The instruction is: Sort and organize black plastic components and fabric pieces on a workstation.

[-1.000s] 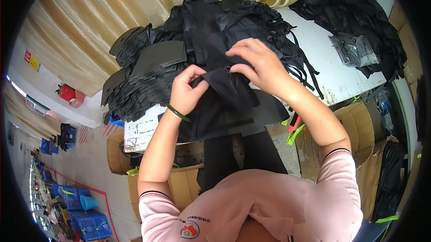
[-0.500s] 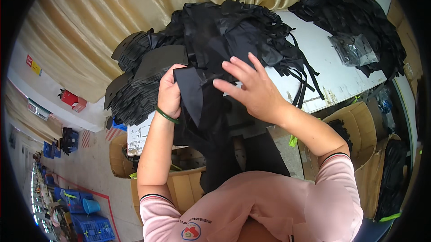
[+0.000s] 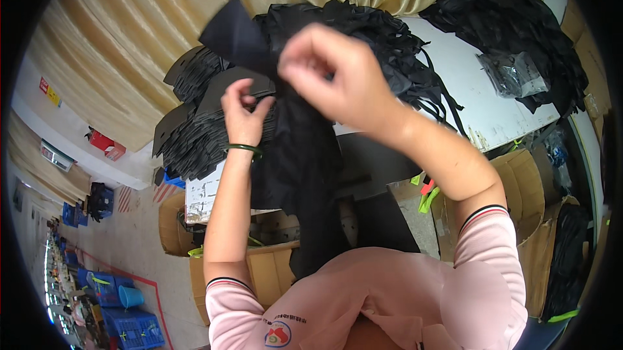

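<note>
My right hand (image 3: 337,74), somewhat blurred, is raised over the table with its fingers pinched on a black fabric piece (image 3: 237,38). One end of that fabric spreads out to the left of the fingers, and its lower part seems to run down into the black cloth (image 3: 298,155) at the table's front edge. My left hand (image 3: 245,113) holds nothing; its fingers are apart and slightly curled. It is in front of a stack of flat black panels (image 3: 207,129). Behind my right hand lies a heap of black fabric pieces with straps (image 3: 396,51).
At the far right of the white table (image 3: 448,51) another black heap (image 3: 500,19) carries a clear plastic bag (image 3: 513,74). Cardboard boxes (image 3: 513,187) stand below the table edge. A gold curtain (image 3: 130,38) hangs behind. Blue crates (image 3: 133,327) are on the floor at left.
My left hand has let go of the black fabric. My right hand, open before, has closed on it and swung it up and to the left.
</note>
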The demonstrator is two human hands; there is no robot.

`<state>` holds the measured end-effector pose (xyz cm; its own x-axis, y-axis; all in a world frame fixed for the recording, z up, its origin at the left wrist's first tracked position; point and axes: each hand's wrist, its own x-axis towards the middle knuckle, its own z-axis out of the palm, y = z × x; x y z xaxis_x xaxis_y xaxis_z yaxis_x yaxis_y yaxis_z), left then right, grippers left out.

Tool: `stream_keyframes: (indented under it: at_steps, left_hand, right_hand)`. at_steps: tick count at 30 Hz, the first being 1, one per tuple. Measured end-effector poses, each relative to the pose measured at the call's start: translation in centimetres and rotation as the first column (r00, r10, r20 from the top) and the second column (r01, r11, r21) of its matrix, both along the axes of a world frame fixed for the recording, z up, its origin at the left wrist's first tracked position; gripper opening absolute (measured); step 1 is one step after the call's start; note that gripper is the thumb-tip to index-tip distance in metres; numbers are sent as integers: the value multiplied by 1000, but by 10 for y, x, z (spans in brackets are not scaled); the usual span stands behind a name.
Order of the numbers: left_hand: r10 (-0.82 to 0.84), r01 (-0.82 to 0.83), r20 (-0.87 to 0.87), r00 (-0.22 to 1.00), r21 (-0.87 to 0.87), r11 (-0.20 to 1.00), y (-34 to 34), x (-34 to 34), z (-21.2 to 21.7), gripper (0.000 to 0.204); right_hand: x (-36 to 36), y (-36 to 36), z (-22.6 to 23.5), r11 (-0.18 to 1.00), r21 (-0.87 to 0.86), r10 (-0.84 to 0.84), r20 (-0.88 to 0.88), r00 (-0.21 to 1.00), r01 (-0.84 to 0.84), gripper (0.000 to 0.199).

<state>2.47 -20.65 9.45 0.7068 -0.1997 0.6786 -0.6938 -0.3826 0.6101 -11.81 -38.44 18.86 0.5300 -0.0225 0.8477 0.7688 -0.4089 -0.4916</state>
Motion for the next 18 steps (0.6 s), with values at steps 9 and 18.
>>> stream_keyframes:
  at_steps: [9, 18]
  left_hand:
    - [-393, 360, -6, 919, -391, 847, -40, -112, -39, 75]
    - [-46, 30, -210, 977, -80, 996, 28, -67, -113, 18]
  right_hand:
    - [48, 23, 32, 777, 560, 528, -330, 782, -288, 29]
    - [39, -52, 13, 744, 649, 376, -207, 903, -160, 15]
